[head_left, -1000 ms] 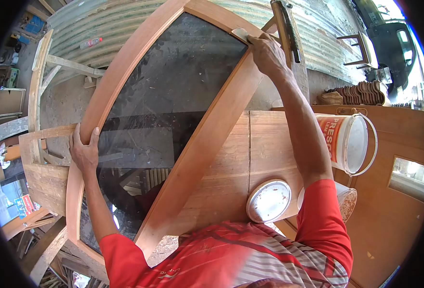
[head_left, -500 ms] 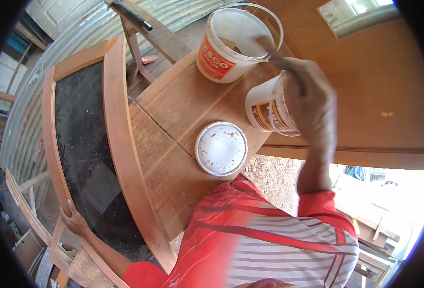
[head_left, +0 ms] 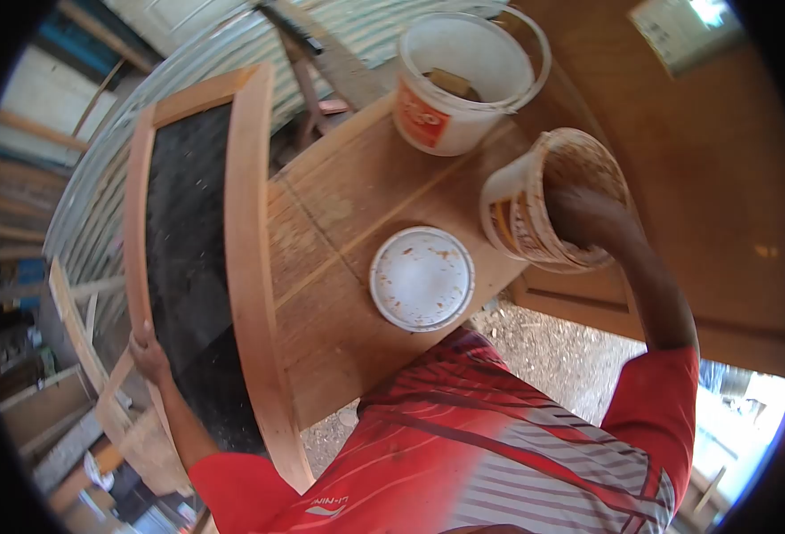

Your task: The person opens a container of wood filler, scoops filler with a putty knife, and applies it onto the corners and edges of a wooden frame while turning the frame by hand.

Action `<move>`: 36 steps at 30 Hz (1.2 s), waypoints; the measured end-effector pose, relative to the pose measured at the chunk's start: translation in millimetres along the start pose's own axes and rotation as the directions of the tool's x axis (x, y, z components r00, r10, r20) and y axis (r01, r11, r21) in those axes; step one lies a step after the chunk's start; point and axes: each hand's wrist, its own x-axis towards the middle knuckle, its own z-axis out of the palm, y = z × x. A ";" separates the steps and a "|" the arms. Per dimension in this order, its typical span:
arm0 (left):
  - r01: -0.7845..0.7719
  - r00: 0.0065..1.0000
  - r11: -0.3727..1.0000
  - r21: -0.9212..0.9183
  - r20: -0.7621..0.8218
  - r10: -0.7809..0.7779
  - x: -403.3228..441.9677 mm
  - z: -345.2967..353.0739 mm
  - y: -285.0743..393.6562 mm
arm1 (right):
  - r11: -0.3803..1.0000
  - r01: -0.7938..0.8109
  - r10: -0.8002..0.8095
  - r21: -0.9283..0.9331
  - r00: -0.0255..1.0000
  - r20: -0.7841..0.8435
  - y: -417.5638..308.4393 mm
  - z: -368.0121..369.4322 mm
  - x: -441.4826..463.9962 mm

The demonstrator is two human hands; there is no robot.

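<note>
My left hand grips the left rail of a curved wooden frame with a dark panel set in it. The frame leans upright against the wooden work surface. My right hand is down inside a smaller white bucket, whose inner wall is smeared brown and which tilts toward me. The fingers look curled, but they lie in shadow and what they hold is hidden. A round white lid with brown specks lies on the work surface, left of that bucket.
A larger white bucket with an orange label stands at the back of the wooden work surface, a brownish block inside it. A large wooden panel is on the right. Corrugated metal sheeting rises behind the frame.
My right hand, with a dark, blurred stick-like tool in it, has gone from above the smaller bucket down into it. My left hand keeps its grip on the frame. The view has shifted.
</note>
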 end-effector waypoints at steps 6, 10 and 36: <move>0.031 1.000 0.999 0.018 0.001 -0.031 -3.1 -13.1 19.0 | 0.976 0.217 -0.212 0.033 0.970 -0.122 -2.4 11.9 -9.7; 0.052 0.999 0.998 -0.038 0.017 -0.051 -7.4 -20.9 11.4 | 0.980 0.199 -0.199 -0.006 0.980 -0.016 -0.2 -7.1 -8.3; 0.003 1.000 0.998 -0.065 0.000 -0.003 -1.5 -4.0 5.9 | 0.991 -0.093 0.099 0.091 0.993 -0.061 -9.8 -7.9 -6.1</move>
